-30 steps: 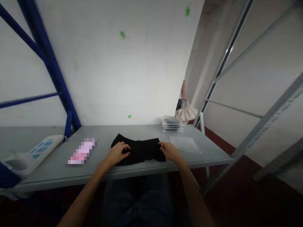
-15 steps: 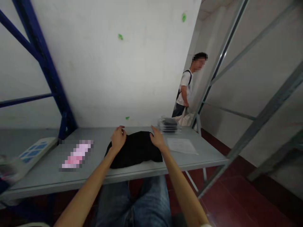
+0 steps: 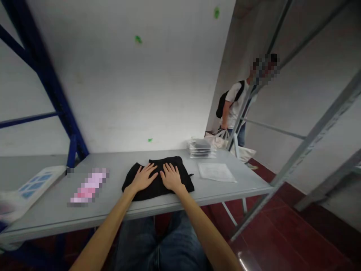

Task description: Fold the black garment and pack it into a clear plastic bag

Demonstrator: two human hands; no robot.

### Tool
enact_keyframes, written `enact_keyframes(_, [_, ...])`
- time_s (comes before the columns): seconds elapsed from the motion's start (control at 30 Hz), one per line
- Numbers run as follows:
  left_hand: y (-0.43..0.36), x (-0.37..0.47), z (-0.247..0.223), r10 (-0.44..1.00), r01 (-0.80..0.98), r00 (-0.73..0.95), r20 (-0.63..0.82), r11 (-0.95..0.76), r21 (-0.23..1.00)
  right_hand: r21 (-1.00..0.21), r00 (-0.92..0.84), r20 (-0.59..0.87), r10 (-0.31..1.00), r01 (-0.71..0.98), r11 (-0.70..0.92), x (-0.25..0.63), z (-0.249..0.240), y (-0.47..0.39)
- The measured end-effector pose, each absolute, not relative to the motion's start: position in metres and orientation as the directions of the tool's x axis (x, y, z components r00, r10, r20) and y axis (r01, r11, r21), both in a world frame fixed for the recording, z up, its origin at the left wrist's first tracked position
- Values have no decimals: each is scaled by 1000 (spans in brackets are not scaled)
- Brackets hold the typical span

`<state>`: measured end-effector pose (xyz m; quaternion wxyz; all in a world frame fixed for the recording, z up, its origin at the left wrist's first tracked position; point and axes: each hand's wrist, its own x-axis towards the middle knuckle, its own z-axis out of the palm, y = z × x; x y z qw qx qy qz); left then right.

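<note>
A black cloth [image 3: 158, 190] lies on the grey table [image 3: 113, 207] in front of me. My left hand [image 3: 143, 177] rests flat on its left half, fingers spread. Beside it, my right hand [image 3: 171, 177] presses flat on the middle of the cloth, its fingers also spread. The two hands are close together but apart. A small dark strip sticks out at the cloth's right edge.
Right of the cloth lies a flat clear packet [image 3: 216, 172], with a stack of packets [image 3: 200, 148] behind it. A blurred pink item [image 3: 90, 186] and a white-and-blue package [image 3: 38, 184] lie left. A person [image 3: 235, 103] with bags stands beyond the metal frame.
Both hands have moved inward from the cloth's sides onto its top and now lie flat. The cloth's far edge has changed shape. The person behind has moved right.
</note>
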<state>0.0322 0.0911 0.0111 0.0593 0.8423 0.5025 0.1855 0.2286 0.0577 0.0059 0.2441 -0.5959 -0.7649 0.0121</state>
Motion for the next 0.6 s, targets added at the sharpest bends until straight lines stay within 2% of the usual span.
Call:
enact_keyframes(0.17, [97, 15, 15, 877, 833, 430, 214, -477, 281, -301, -78, 354, 932, 934, 192, 264, 7, 55])
enact_keyframes(0.3, [97, 9, 15, 858, 820, 466, 214, -510, 261, -301, -63, 386, 920, 934, 190, 283, 3, 41])
enact_keyframes(0.47, [90, 5, 14, 831, 799, 494, 258, -550, 242, -291, -87, 442, 893, 928, 235, 290, -2, 28])
enact_keyframes(0.6, [83, 3, 21, 813, 791, 472, 340, -561, 243, -263, -48, 533, 845, 940, 219, 313, 19, 49])
